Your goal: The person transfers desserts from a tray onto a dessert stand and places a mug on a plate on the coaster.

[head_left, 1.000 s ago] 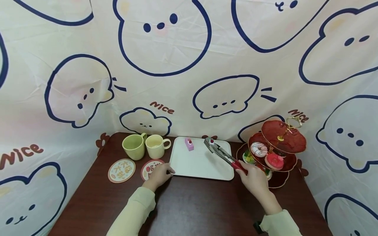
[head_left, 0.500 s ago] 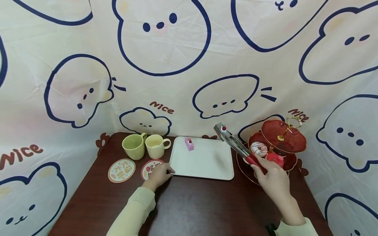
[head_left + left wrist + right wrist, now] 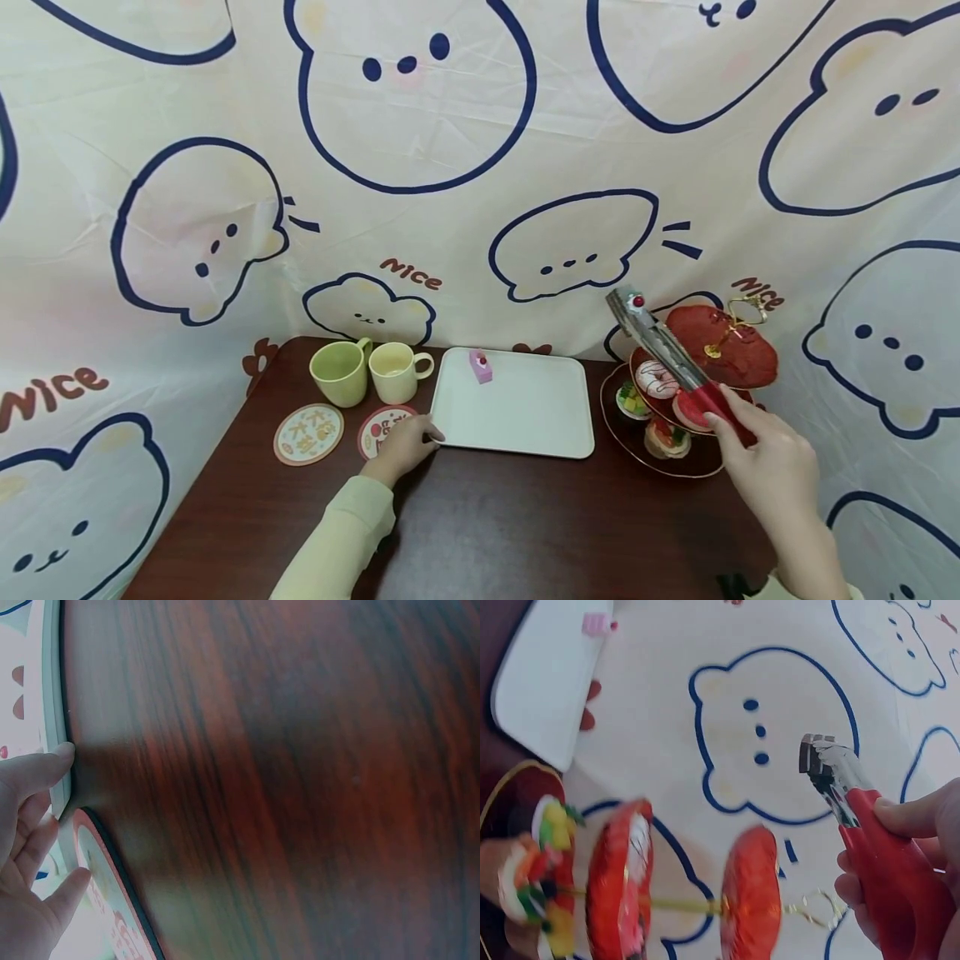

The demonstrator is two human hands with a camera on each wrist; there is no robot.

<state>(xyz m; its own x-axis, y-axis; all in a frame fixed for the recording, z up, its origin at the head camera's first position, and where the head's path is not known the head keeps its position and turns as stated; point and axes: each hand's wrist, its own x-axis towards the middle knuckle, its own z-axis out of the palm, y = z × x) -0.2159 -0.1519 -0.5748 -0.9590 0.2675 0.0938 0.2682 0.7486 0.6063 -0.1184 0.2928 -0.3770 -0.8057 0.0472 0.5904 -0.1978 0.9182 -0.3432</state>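
- Tongs (image 3: 678,365) are being squeezed narrow by the right grip (image 3: 776,467), which is wrapping round their red ends. A softer squeeze could be letting the tips spread.
- Left grip (image 3: 405,443) is resting loosely on the near left corner of the white tray (image 3: 517,417). A push there could be sliding it.
- Little cake (image 3: 637,302) with a red berry is hanging high between the tong tips, near the tiered stand (image 3: 750,358). It could be falling, since only the very ends are pinching it.
- White donut (image 3: 657,379) is sitting on the stand. A low swing could be knocking it.
- Pink cake (image 3: 481,367) is sitting far back on the tray. A jerk could be tipping it.
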